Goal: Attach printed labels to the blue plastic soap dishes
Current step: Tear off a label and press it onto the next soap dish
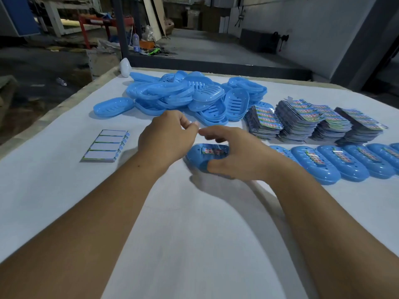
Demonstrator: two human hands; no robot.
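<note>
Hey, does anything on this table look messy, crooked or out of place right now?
Only mildly. The unlabelled soap dishes lie in a jumbled heap at the far side, unlike the neat labelled row on the right. The label stacks lean and fan out. Nothing looks broken or spilled.
</note>
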